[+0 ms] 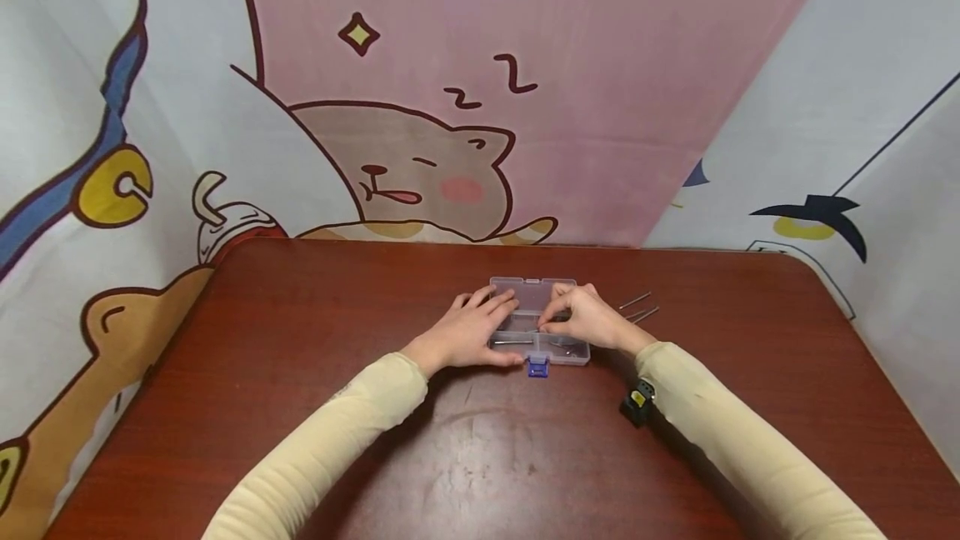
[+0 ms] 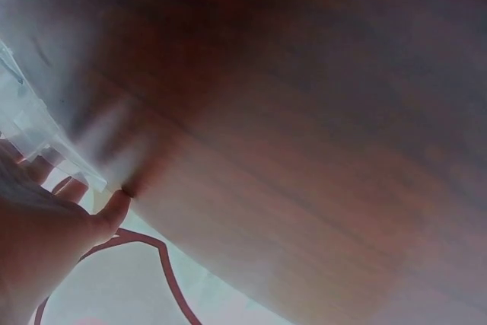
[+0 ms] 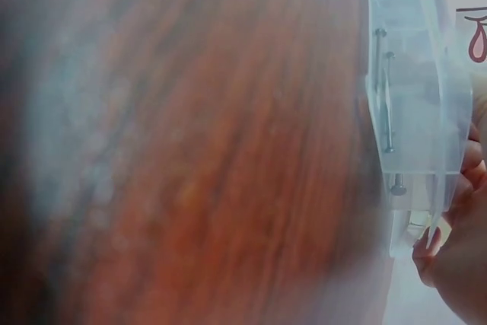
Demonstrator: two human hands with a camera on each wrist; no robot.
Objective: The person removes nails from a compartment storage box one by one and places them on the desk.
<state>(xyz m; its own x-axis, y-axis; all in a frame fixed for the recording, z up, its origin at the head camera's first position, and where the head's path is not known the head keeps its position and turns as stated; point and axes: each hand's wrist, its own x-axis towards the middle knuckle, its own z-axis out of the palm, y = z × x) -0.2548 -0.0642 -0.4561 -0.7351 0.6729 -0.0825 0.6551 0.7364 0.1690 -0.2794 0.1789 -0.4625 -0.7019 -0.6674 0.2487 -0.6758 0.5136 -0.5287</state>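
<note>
A clear plastic compartment box [image 1: 551,357] with a blue latch [image 1: 537,368] lies on the table, its lid [image 1: 525,290] folded back. Across the box's left end rests my left hand [image 1: 468,332], fingers spread and the thumb along the front edge. My right hand [image 1: 588,319] reaches in over the right side, thumb and index pinching a thin metal screw mostly hidden by the fingertips. Several metal screws [image 3: 389,112] show through the box wall in the right wrist view. The left wrist view shows the left hand [image 2: 53,226] beside the box.
Two long thin metal screws [image 1: 645,314] lie on the dark red-brown table [image 1: 360,298] beyond my right hand. A black wrist camera [image 1: 637,403] sits at the right cuff. A cartoon-printed cloth [image 1: 600,107] hangs behind the table's far edge.
</note>
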